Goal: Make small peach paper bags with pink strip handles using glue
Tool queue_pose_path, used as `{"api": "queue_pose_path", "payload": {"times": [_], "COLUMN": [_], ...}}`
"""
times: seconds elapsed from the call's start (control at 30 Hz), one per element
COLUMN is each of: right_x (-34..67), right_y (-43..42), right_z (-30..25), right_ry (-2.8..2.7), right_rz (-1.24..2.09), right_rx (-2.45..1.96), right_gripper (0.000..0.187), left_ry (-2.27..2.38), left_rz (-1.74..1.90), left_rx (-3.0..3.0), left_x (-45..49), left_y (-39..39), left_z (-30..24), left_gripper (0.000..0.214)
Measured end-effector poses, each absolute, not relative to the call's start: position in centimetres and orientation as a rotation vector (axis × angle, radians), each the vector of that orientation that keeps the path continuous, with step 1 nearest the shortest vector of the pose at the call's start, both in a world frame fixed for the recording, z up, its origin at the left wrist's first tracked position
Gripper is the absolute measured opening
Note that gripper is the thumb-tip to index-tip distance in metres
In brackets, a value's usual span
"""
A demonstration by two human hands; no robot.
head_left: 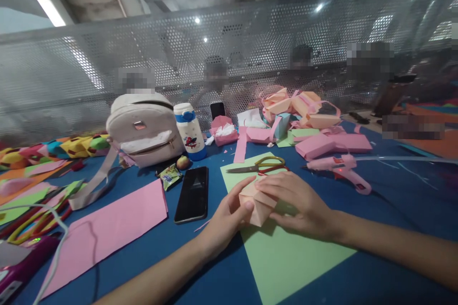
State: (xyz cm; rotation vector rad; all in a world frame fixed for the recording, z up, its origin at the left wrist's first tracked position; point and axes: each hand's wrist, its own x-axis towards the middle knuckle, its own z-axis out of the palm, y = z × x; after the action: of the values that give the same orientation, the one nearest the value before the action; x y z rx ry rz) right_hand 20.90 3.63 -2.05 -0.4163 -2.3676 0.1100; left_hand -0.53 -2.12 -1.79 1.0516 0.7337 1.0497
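Between my two hands is a small folded paper box (260,208) in pale peach, held just above a light green paper sheet (296,257). My left hand (229,209) grips its left side, the thumb pressed on the front face. Over the top and right side curl the fingers of my right hand (300,200). Scissors (263,167) with yellow-green handles lie just beyond my fingers on the green sheet. To the right rests a pink glue gun (339,167) with a small red light showing.
A black phone (192,194) and pink paper (114,228) lie left. Behind stand a white backpack (143,128) and a bottle (189,131). Folded paper pieces (304,107) are heaped at the back, before a perforated metal screen (243,43). A white cable (62,248) crosses the left edge.
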Motion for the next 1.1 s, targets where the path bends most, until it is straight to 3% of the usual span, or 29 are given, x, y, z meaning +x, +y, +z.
{"api": "queue_pose_path", "payload": {"times": [0.23, 0.37, 0.5, 0.7, 0.87, 1.1], "right_x": [20.9, 21.0, 21.4, 21.8, 21.4, 21.3], "right_y": [3.2, 3.0, 3.3, 4.0, 4.4, 5.0], "right_z": [-1.5, -1.7, -1.8, -1.9, -2.4, -2.6], "right_ry": [-2.421, -2.505, -2.458, -2.110, -1.854, -1.694], "right_rz": [-0.117, -0.115, 0.132, 0.673, 1.183, 1.362], "right_rx": [-0.307, -0.292, -0.312, -0.651, -0.673, -0.707], "right_gripper": [0.047, 0.049, 0.054, 0.052, 0.054, 0.056], "left_ry": [0.724, 0.847, 0.932, 1.066, 1.043, 0.963], "left_rz": [0.985, 1.035, 1.112, 1.185, 1.250, 1.197], "left_rx": [1.060, 1.135, 1.350, 1.439, 1.357, 1.359], "left_x": [-0.4, -0.4, -0.9, -1.7, -1.7, -1.7], "left_y": [-2.4, -2.2, -1.6, -1.3, -1.2, -1.3], "left_z": [-2.1, -2.1, -1.6, -1.1, -1.4, -1.3], "left_gripper": [0.079, 0.062, 0.044, 0.039, 0.033, 0.035]}}
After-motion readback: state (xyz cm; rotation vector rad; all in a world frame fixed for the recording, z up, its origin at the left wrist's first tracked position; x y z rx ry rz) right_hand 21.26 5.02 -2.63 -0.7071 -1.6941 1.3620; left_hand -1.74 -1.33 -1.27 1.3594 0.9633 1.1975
